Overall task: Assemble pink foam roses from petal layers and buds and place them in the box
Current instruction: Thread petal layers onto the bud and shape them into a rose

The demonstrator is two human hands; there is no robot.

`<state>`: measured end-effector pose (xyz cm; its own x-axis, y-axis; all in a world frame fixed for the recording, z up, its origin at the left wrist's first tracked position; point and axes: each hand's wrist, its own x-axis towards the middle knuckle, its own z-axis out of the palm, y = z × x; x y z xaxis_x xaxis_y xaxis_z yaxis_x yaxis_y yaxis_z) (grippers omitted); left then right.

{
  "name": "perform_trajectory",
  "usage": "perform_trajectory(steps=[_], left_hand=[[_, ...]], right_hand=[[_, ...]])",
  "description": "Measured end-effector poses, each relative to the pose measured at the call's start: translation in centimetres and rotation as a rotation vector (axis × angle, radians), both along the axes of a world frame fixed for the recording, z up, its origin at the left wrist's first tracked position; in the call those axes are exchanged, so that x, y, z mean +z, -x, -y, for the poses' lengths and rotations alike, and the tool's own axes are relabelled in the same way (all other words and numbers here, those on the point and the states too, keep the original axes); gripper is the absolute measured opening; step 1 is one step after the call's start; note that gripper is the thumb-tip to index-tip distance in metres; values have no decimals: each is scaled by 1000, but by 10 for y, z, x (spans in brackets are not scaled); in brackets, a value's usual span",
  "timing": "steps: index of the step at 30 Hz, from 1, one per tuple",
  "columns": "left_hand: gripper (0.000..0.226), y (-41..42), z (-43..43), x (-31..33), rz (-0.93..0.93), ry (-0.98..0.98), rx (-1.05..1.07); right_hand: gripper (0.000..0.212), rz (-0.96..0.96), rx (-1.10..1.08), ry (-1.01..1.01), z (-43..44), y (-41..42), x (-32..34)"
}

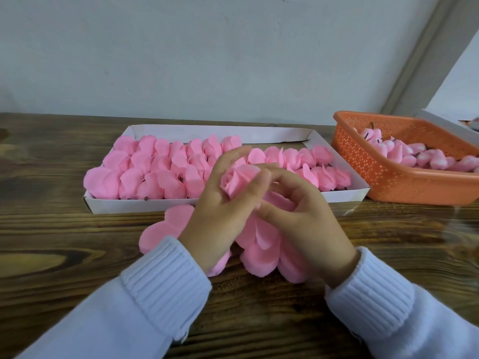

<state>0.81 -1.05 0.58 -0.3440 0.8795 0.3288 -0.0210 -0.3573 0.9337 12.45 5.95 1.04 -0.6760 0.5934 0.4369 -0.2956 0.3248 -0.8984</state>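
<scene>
Both hands are together in the middle of the view, and both hold one thing. My left hand comes in from 7 o'clock with its back to the camera. Its fingers are curled around a pink rose, and one finger is raised and blurred above it. My right hand comes in from 5 o'clock. Its fingers are bent, and they pinch the outer petals of the same rose from the 3 o'clock side, so the fingertips of the two hands touch. The rose is held above the table, its spiral centre turned towards 10 o'clock.

Under the hands, at 6 o'clock, loose petal layers lie flat on the wood, and more of them show at 9 o'clock beside my left wrist. Both wrists are in ribbed pale sleeves.

At 12 o'clock, just behind the hands, stands the white box with finished roses in rows. At 2 o'clock, just beside the box, an orange basket holds buds.
</scene>
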Motion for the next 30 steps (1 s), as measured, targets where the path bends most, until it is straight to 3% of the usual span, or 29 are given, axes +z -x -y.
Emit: perform_trajectory(steps=[2, 5, 8, 11, 13, 19, 21, 24, 27, 30], left_hand=[[83, 6, 1, 2, -10, 7, -128], [73, 12, 5, 15, -222, 52, -243], [66, 11, 7, 24, -301, 69, -336], [70, 8, 8, 23, -267, 57, -397], [84, 7, 8, 19, -207, 69, -403], [90, 3, 9, 20, -66, 60, -457], [79, 1, 10, 18, -58, 68, -414], [44, -2, 9, 15, -12, 51, -332], [39, -3, 8, 12, 87, 27, -325], [34, -3, 6, 10, 74, 0, -257]], right_hand=[[21, -37, 64, 107, -2, -2, 2], [26, -50, 175, 254, -7, -6, 8], [34, 34, 263, 225, -10, -9, 11], [25, 92, 305, 204, -8, -8, 9], [26, 104, 295, 237, -6, -9, 9], [29, 155, 230, 252, -5, -12, 9], [27, 143, 239, 264, -5, -11, 10], [26, 114, 281, 295, -5, -11, 9], [24, 97, 273, 325, -5, -10, 9], [26, 93, 148, 227, -4, -9, 11]])
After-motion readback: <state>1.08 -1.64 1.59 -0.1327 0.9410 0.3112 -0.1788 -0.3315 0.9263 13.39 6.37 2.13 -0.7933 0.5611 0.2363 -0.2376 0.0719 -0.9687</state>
